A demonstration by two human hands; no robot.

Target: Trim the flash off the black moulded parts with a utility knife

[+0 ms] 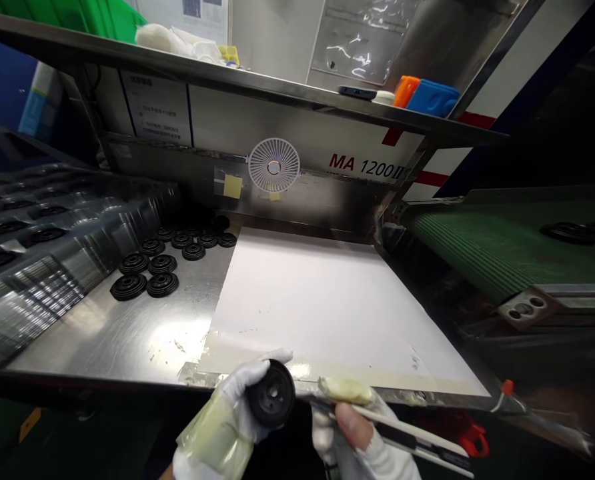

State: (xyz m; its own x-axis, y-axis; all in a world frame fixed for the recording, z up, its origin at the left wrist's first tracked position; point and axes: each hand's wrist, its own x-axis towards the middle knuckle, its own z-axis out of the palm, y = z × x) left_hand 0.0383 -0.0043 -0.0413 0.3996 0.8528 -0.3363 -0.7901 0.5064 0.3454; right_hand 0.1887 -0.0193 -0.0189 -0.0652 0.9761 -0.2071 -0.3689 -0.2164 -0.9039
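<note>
My left hand (235, 407), in a white glove with a yellowish cover over the wrist, grips a black plastic wheel (271, 395) by its edge, its flat face turned up toward me. On the right, my gloved right hand (360, 433) is closed around a utility knife (412, 440) with a white and black handle. The thumb is bare and presses on the handle. The knife's dark tip points left, close to the wheel's rim; whether it touches, I cannot tell. Both hands are at the bench's front edge, below a white sheet (327, 307).
Several black ridged wheels (162, 264) lie on the metal bench at the left, beside stacked clear trays (57, 267) holding more. A small fan (274, 165) is mounted behind. At the right runs a green conveyor belt (477, 247) with black parts. A shelf (277, 83) crosses above.
</note>
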